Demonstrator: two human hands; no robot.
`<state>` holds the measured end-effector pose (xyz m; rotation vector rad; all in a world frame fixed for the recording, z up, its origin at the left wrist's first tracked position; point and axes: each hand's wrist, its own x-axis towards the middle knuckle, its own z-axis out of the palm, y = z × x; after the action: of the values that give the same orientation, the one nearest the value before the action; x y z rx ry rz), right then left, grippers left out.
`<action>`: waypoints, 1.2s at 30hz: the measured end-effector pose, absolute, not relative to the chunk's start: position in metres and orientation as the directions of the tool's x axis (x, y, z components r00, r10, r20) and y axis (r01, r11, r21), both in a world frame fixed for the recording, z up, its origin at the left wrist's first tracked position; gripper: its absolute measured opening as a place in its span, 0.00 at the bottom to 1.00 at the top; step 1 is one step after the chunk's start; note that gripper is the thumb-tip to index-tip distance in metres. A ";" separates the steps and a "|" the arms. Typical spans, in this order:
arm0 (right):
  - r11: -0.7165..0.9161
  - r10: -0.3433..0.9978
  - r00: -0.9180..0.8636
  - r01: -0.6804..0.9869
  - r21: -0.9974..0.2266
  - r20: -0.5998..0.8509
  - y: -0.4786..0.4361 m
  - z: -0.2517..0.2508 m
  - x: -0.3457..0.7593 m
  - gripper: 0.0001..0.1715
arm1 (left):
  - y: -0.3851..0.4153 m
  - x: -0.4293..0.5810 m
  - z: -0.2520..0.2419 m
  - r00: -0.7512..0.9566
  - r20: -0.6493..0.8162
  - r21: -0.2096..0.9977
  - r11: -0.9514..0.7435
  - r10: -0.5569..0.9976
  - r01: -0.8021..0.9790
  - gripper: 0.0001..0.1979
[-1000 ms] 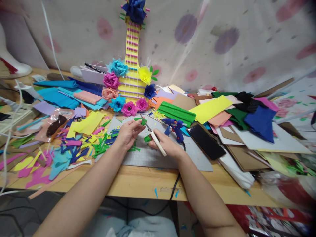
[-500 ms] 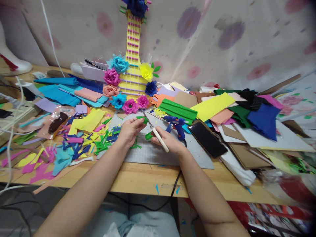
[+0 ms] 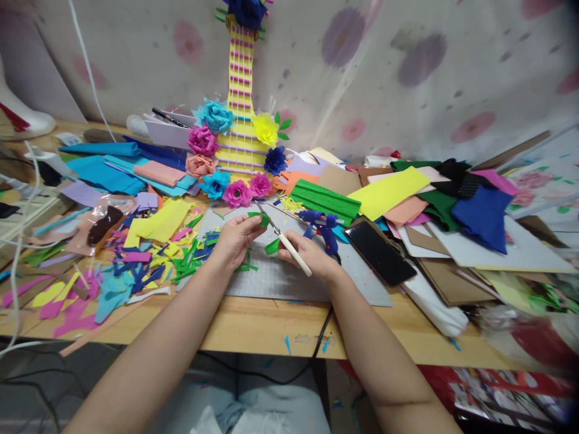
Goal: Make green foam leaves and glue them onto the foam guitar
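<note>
Between the thumb and fingers of my left hand (image 3: 237, 236) is a small piece of green paper (image 3: 259, 217), its tip sticking out to the left. My right hand (image 3: 310, 256) is closed on a pair of scissors with white handles (image 3: 296, 255); the metal blades (image 3: 270, 219) point up and left, right beside the green piece. Whether they touch it I cannot tell. Another green paper piece (image 3: 272, 246) shows at the right fingers. Below both hands lies a grey cutting mat (image 3: 275, 288).
A yellow guitar shape (image 3: 239, 150) with paper flowers leans at the back. Paper scraps (image 3: 154, 253) cover the left. Right of my hands are a blue glue gun (image 3: 323, 224), green crepe paper (image 3: 325, 202), a phone (image 3: 380, 250) and stacked sheets. A black cable (image 3: 289, 382) hangs off the edge.
The scissors and the green piece have shifted only slightly, with both hands keeping their grip. The whole view has drifted a little.
</note>
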<state>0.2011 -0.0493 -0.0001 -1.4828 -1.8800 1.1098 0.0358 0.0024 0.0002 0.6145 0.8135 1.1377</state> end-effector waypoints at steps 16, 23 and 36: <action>0.020 0.933 -0.329 0.452 -0.892 -0.146 -0.046 0.001 0.214 0.24 | 0.005 0.031 -0.001 0.257 -0.237 0.824 0.334 0.937 -0.458 0.09; -0.013 0.924 -0.340 0.426 -0.905 -0.174 -0.048 0.007 0.218 0.23 | 0.005 0.030 -0.001 0.272 -0.234 0.846 0.334 0.933 -0.416 0.09; -0.003 0.996 0.087 0.000 -1.000 -0.003 -0.039 -0.005 0.192 0.28 | -0.006 0.044 -0.006 0.359 -0.311 0.772 0.454 0.880 -0.444 0.08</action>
<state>0.1923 -0.0390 -0.0051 -1.2518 -1.1435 1.1466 0.0439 -0.0063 -0.0058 0.6427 0.7985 0.9336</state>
